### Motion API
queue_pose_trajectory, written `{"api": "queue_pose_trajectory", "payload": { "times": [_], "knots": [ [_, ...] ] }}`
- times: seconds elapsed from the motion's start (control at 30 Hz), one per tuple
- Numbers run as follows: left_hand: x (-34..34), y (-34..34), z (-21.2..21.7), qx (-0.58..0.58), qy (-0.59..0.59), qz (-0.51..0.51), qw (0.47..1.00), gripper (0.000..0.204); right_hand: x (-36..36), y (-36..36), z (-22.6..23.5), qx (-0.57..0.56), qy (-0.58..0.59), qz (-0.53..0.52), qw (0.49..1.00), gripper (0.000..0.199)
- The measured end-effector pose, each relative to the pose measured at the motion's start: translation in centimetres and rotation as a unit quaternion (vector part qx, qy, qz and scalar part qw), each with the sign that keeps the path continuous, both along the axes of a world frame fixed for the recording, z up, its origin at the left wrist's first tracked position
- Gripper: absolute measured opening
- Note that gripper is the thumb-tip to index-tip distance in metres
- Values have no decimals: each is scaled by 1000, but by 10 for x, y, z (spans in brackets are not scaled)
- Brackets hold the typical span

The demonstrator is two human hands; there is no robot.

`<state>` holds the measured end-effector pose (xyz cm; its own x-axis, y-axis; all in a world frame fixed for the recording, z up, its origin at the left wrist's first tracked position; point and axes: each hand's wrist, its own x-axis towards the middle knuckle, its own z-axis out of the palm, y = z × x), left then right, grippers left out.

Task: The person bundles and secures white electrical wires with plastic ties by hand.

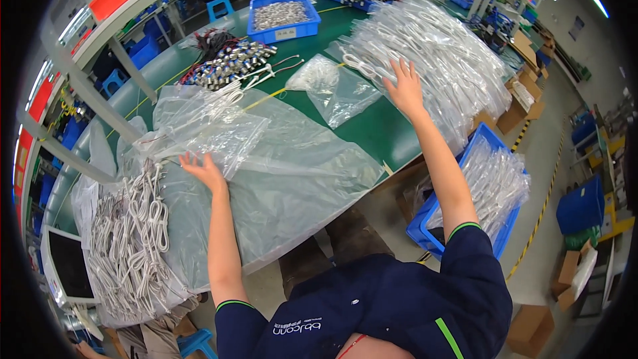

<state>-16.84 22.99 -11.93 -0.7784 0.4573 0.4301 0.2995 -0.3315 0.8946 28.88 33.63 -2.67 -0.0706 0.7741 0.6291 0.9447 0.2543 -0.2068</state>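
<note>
Navy shirt (399, 299) closest, I see the left hand (208, 173) and right hand (405, 92) spread, seemingly empty; a careless nudge could send the slick bagged cables (458, 70) sliding.

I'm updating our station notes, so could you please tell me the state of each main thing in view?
Left hand: open, fingers spread
Right hand: open, fingers spread
Clear plastic sheet: spread out, wrinkled
Bagged cables: heaped
White cables at left: looped, bundled
Blue table bin: filled
Blue floor bin: filled
Monitor: screen dark
</note>
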Motion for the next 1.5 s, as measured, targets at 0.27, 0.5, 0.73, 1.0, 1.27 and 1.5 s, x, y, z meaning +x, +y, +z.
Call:
{"api": "queue_pose_trajectory", "payload": {
  "times": [0.27, 0.5, 0.73, 1.0, 1.27, 1.5],
  "knots": [
    [-9, -8, -7, -24, 20, 26, 999, 60, 27, 26, -67, 21, -121, -35, 992, 43],
    [-11, -9, -4, -52, 4, 29, 998, 51, 6, 59, -56, -56, -161, -92, 981, 40],
    [-6, -4, -1, -76, 3, 18, 997, 48, -17, 135, -68, -38, -109, -20, 993, 44],
    [-3, -9, 3, -79, -12, 18, 997, 47, -51, 152, -64, -102, -144, -49, 983, 42],
    [28, -17, 60, 10, 243, 54, 969, 49, -60, 63, 55, 99, -39, 53, 993, 31],
    [148, -25, 166, 83, -113, -550, 823, 66, -114, -75, 111, 94, 63, 403, 908, 34]
  ]
}}
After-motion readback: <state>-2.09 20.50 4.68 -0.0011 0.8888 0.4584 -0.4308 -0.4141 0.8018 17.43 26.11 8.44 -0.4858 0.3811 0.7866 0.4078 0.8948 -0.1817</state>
